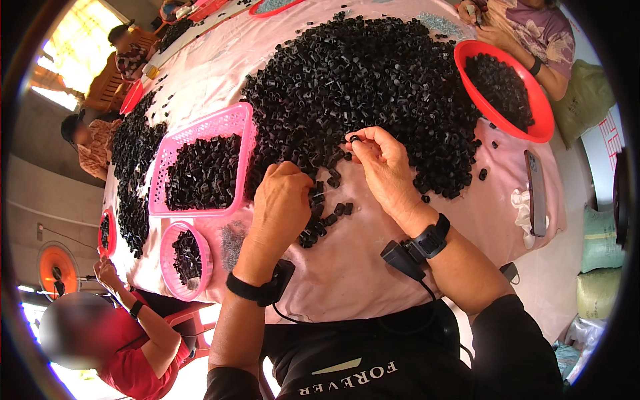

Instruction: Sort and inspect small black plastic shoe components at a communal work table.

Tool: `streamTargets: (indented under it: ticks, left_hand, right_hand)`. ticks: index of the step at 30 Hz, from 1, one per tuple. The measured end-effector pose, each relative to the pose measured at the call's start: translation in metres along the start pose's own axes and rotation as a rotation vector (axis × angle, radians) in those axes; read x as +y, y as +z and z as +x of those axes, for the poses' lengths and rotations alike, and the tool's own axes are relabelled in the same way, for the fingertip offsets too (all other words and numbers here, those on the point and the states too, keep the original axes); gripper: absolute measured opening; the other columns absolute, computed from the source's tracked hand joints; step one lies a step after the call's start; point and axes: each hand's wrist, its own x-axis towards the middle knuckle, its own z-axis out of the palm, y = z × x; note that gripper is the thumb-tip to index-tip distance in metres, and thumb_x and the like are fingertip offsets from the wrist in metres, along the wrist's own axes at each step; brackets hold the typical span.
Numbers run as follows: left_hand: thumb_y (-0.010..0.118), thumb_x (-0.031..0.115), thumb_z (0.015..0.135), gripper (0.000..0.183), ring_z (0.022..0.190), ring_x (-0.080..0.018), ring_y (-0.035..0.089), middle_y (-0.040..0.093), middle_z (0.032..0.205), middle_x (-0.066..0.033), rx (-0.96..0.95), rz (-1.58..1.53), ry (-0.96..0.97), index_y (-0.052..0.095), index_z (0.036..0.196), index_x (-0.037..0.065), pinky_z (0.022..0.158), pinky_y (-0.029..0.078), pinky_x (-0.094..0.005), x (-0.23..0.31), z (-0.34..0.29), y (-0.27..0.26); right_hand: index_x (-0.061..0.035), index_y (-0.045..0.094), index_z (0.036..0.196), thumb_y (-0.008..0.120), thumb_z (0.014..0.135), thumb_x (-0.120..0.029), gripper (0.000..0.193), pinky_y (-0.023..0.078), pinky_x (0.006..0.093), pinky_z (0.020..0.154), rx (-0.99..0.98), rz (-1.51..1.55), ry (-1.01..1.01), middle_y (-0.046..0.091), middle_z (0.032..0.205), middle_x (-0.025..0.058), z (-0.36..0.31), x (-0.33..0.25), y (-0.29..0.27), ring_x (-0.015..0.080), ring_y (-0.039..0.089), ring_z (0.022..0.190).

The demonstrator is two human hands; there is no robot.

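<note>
My right hand (387,172) is raised over the near edge of a big heap of small black plastic parts (360,80). Its thumb and forefinger pinch one black plastic part (354,139). My left hand (283,202) is closed, knuckles up, beside a pink rectangular basket (248,143) of black parts. Whatever its fingertips grip is too small to make out. Several loose black parts (331,217) lie on the pale pink tablecloth (360,267) between and below my hands. Left of my left wrist is a patch of small grey pieces (233,243).
A round pink basket (205,267) stands at the near left, and a red basin (545,110) of black parts at the right. A phone (535,193) rests at the right edge. Co-workers sit around the table; one in red (143,360) is close on my left.
</note>
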Motion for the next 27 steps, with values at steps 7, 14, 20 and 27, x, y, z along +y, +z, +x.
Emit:
streamTargets:
  ticks: [7, 14, 20, 27]
  left_hand:
    - [0.064, -0.003, 0.081, 0.012, 0.09, -0.0351, 0.065, 0.066, 0.089, -0.014, 0.104, -0.158, 0.03, 0.074, 0.086, 0.002, 0.079, 0.054, -0.0436, 0.017, 0.013, 0.01]
    - [0.062, -0.005, 0.082, 0.015, 0.089, -0.0379, 0.067, 0.068, 0.091, -0.0171, -0.03, -0.23, -0.033, 0.072, 0.091, 0.0, 0.079, 0.054, -0.0436, 0.018, 0.02, 0.011]
    - [0.064, -0.004, 0.082, 0.015, 0.085, -0.0389, 0.067, 0.068, 0.089, -0.0168, 0.055, -0.133, 0.151, 0.072, 0.095, 0.0, 0.076, 0.054, -0.0451, 0.016, 0.032, 0.022]
    - [0.066, -0.002, 0.081, 0.014, 0.085, -0.0374, 0.067, 0.066, 0.09, -0.0149, 0.038, -0.177, 0.051, 0.072, 0.094, 0.001, 0.073, 0.054, -0.0448, 0.019, 0.038, 0.03]
  right_hand:
    - [0.0007, 0.063, 0.104, 0.057, 0.1, -0.006, 0.01, 0.051, 0.0239, 0.073, 0.035, 0.196, 0.08, 0.069, 0.089, 0.005, -0.004, 0.003, 0.008, 0.0089, 0.063, 0.083]
    - [0.0009, 0.062, 0.105, 0.056, 0.1, -0.006, 0.011, 0.052, 0.0274, 0.075, 0.055, 0.067, -0.015, 0.07, 0.092, 0.0084, 0.0, 0.011, 0.004, 0.0123, 0.065, 0.083]
    - [0.0016, 0.06, 0.107, 0.054, 0.102, -0.007, 0.012, 0.056, 0.0291, 0.076, 0.029, 0.08, 0.105, 0.07, 0.095, 0.0098, -0.004, -0.003, 0.004, 0.0147, 0.069, 0.089]
    - [0.0024, 0.06, 0.109, 0.054, 0.102, -0.006, 0.013, 0.057, 0.0289, 0.076, 0.097, 0.131, 0.048, 0.069, 0.1, 0.0108, -0.001, -0.001, 0.002, 0.0159, 0.07, 0.091]
